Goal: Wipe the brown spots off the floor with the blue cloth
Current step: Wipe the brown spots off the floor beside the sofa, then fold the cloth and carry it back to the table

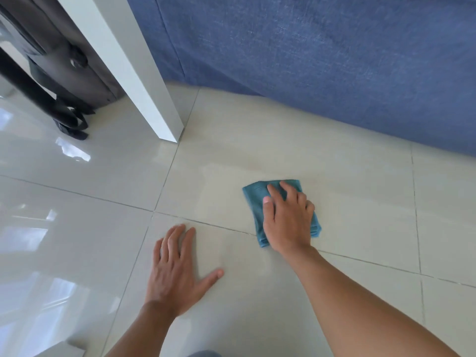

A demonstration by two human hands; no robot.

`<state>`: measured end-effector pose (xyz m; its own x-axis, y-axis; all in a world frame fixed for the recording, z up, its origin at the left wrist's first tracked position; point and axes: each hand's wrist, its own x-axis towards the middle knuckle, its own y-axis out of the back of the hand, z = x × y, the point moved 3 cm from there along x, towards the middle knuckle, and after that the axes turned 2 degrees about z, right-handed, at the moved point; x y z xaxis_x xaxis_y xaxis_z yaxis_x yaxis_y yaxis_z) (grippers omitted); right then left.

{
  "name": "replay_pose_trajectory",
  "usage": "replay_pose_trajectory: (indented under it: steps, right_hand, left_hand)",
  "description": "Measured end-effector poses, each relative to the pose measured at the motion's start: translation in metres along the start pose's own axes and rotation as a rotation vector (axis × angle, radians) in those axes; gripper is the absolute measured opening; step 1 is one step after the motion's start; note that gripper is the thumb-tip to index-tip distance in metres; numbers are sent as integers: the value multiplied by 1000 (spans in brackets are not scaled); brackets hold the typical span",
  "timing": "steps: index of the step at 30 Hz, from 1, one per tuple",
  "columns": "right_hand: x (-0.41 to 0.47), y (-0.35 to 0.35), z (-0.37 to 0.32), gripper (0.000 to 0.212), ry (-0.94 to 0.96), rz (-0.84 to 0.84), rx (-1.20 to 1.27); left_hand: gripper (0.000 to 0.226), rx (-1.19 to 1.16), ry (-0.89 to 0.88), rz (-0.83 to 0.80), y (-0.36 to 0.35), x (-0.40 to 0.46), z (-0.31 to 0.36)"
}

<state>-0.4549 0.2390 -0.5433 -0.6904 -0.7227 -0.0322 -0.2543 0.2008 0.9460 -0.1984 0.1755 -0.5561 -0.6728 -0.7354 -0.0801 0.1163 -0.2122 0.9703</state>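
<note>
A folded blue cloth (pixel 253 199) lies flat on the glossy cream tile floor (pixel 347 197). My right hand (pixel 288 220) presses down on it, fingers spread over its top, covering most of the cloth. My left hand (pixel 176 271) rests palm-down on the bare tile to the left, fingers apart, holding nothing. A faint brownish smear (pixel 257 164) shows on the tile just beyond the cloth. No distinct brown spots are visible elsewhere; anything under the cloth is hidden.
A white furniture leg (pixel 154 99) stands on the floor at upper left. Behind it sits a dark grey bag (pixel 67 60) with black straps. Blue fabric (pixel 322 60) hangs down to the floor across the back and right.
</note>
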Motion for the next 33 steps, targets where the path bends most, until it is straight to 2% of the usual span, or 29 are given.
replay_pose_trajectory:
  steps: [2, 3, 7, 10, 13, 17, 19, 23, 28, 33]
  right_hand:
    - [10, 10, 10, 39, -48, 77, 143]
    - [17, 14, 17, 42, -70, 78, 183]
    - [44, 28, 36, 51, -68, -99, 68]
    - [51, 31, 39, 36, -26, -168, 29]
    - [50, 35, 36, 19, -41, -195, 20]
    - [40, 43, 29, 12, -73, -242, 79]
    - [33, 50, 25, 10, -95, -273, 168]
    - [20, 81, 20, 8, -112, -265, 347]
    - [3, 131, 19, 9, -145, -167, 490]
    - [-10, 188, -1, 13, -121, -96, 599]
  left_hand:
    - [89, -27, -33, 37, 7, 15, 7]
    - [79, -42, -51, 57, 10, 23, 13]
    - [54, -142, -31, 80, 18, 72, 54]
    - [51, -165, 33, 34, 23, 114, 91]
    - [49, -80, 77, -76, 24, 145, 110]
    - [29, -60, 102, -126, 28, 155, 117]
    - [24, -151, 148, -160, 31, 149, 116]
    - [13, -484, 262, -268, 48, 129, 112]
    - [6, -685, 218, -161, 98, 111, 118]
    - [15, -746, 176, -28, 162, 96, 133]
